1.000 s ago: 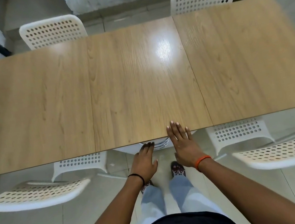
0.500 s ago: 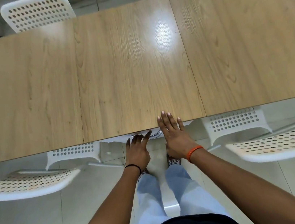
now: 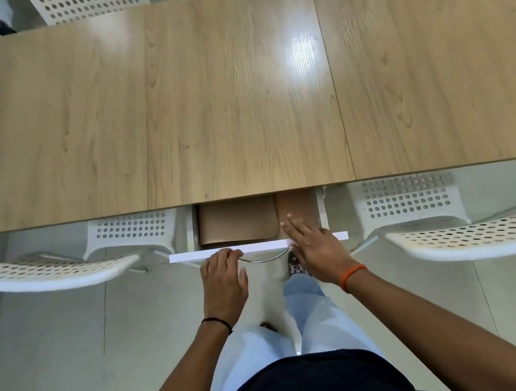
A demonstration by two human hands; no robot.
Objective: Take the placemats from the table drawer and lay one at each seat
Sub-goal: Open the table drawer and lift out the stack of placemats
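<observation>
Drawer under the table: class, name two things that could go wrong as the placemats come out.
1. The drawer is only partly out; the placemats run back under the table edge and may snag or bend.
2. The left hand grips at the drawer front; a sudden shove inward might pinch the right hand reaching inside.

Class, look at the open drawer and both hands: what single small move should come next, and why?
Probably the right hand should close on the brown placemats and lift. The drawer is already pulled out, the left hand grips its front, and the right fingers reach flat inside. The table holds no mats yet.
</observation>
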